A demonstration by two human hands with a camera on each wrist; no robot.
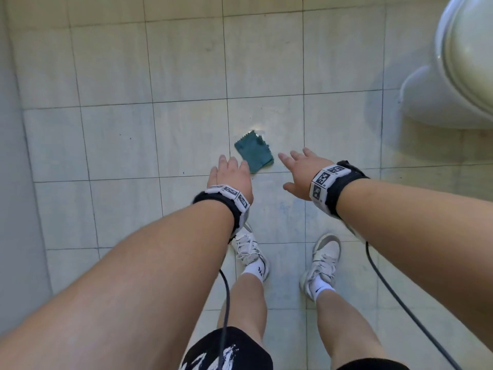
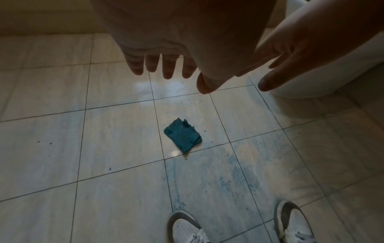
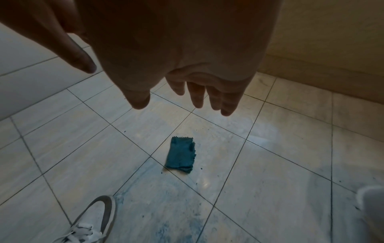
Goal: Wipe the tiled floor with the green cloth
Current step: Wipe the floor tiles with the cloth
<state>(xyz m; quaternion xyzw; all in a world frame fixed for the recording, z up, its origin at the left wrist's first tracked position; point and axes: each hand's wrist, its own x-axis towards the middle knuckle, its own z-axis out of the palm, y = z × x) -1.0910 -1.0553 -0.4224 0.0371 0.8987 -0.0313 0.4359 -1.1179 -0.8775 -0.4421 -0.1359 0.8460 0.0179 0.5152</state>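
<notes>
the left hand hung in the air with its fingers straight and loose, and it held nothing. the right hand was the same, fingers spread and nothing in it. both hands were up high over the floor, one on each side of the green cloth as seen from the head.

the green cloth lay folded flat on the tiled floor, just in front of the two white shoes, and no hand touched it. it sat close to where the lines between tiles cross.

the job looked like it was not done, because the cloth had to be picked up first. there were faint blue smears on the tile near the shoes, maybe dirt to wipe, but the light was too dim to be sure. little dark specks sat here and there too.

counted: two hands, one cloth, two shoes, one white toilet on the right.
</notes>
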